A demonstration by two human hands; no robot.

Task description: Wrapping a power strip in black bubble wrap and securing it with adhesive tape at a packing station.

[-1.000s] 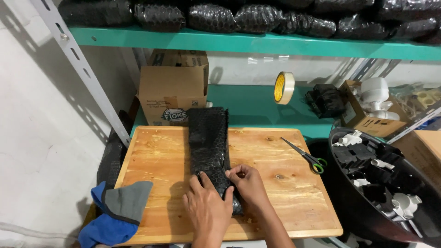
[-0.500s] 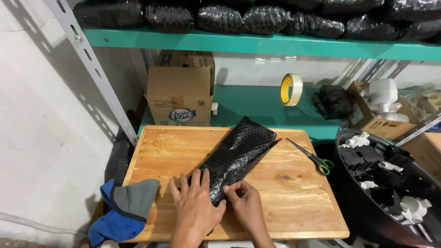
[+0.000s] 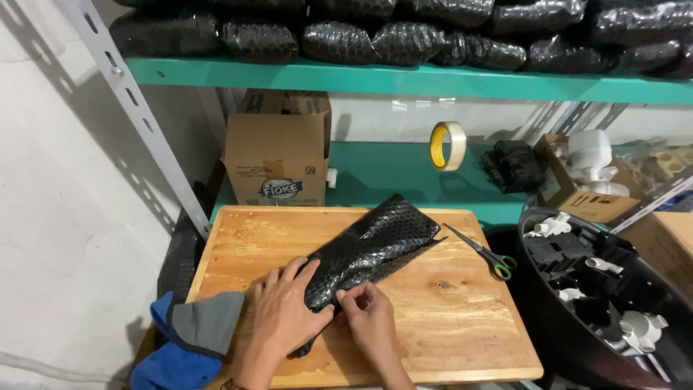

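Observation:
A long bundle wrapped in black bubble wrap [image 3: 375, 249] lies slantwise on a wooden board [image 3: 447, 318], its far end pointing up and to the right. My left hand [image 3: 285, 310] lies flat over the bundle's near end and presses it onto the board. My right hand [image 3: 364, 314] pinches the wrap's edge at the same end with thumb and fingers. Both hands touch each other at the bundle.
Green-handled scissors [image 3: 485, 253] lie on the board's right side. A black tub of white and black parts [image 3: 613, 289] stands at the right. A cardboard box [image 3: 281, 155], a tape roll [image 3: 447, 146] and black wrapped bundles [image 3: 404, 40] sit on the green shelves. A blue-grey cloth [image 3: 191, 339] hangs at the left.
The black bundle has turned from pointing straight away to slanting right. Both hands stayed on its near end and shifted a little left.

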